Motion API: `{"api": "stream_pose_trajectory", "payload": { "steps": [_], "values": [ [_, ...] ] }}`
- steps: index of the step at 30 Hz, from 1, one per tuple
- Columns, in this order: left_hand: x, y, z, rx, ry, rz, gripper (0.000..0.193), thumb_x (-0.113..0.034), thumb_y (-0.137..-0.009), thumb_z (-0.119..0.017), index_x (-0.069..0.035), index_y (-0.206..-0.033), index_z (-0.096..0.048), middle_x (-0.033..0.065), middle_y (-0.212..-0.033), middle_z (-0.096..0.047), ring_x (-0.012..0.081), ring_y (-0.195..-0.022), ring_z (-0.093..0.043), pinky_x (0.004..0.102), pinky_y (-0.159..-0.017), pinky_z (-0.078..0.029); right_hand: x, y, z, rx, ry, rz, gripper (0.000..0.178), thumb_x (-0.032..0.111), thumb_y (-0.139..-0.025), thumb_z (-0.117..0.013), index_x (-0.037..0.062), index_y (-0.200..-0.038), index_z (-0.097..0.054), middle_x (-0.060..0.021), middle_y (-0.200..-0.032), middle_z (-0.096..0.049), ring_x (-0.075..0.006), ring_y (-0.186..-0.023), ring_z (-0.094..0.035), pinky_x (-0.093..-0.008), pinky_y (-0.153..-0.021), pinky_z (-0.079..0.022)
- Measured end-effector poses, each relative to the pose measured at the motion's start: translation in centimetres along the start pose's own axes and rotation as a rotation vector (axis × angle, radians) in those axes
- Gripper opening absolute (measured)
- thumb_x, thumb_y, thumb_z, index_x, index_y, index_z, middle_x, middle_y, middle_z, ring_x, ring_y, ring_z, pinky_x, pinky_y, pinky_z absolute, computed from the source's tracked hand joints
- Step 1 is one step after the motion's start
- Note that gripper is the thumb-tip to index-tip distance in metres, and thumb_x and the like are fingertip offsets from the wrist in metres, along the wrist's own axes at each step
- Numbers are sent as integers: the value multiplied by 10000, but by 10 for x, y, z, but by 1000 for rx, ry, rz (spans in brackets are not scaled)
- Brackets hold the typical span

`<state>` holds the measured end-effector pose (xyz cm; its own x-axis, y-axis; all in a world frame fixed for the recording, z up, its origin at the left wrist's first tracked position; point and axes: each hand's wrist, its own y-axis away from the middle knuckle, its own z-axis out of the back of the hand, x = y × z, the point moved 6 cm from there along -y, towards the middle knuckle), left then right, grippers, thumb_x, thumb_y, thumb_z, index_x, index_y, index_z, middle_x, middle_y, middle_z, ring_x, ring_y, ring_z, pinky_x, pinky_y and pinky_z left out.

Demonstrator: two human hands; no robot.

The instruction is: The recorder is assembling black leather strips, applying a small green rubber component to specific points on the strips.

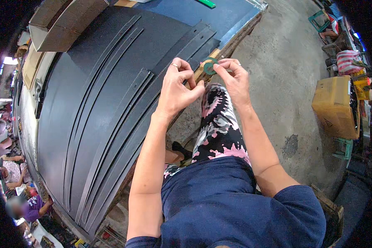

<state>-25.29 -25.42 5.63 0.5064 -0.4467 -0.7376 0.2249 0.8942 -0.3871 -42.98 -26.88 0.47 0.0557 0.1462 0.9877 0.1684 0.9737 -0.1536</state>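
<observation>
My right hand [235, 78] pinches a small flat green disc [209, 68] with a round centre between thumb and fingers. Close to the disc's left side is my left hand [177, 86], its fingers curled in toward the thumb. Whatever lies in the left fingers, if anything, is too small to make out. Both hands are above the near edge of a dark worktable [56, 136]. Long black strips [105, 165], resembling belts, lie lengthwise on it, some with stitched edges and holes at one end.
An open cardboard box [64, 25] sits at the table's far left. A blue surface with a green bar [206, 3] is at the top. To the right, a brown carton [332, 107] rests on a green stool [342, 149]. Two people [33, 208] are at the left rim.
</observation>
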Motion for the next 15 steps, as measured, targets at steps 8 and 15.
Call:
{"api": "stream_pose_trajectory", "payload": {
  "steps": [8,15],
  "values": [
    [24,-13,18,-179,27,154,128,-51,-860,-647,-5,-979,-639,98,-918,-573,134,-649,-605,261,-583,-478,-1,0,-7,-4,-8,3,128,112,-833,-742,6,-794,-682,-42,-946,-609,-92,-808,-539,-239,-678,-426],
    [30,-37,10,94,-142,49,203,-49,-852,-639,-16,-1050,-666,107,-865,-572,173,-616,-601,309,-598,-500,0,-1,0,11,9,-4,130,113,-828,-740,3,-791,-684,-55,-943,-625,-108,-839,-565,-244,-705,-439]
  ]
}}
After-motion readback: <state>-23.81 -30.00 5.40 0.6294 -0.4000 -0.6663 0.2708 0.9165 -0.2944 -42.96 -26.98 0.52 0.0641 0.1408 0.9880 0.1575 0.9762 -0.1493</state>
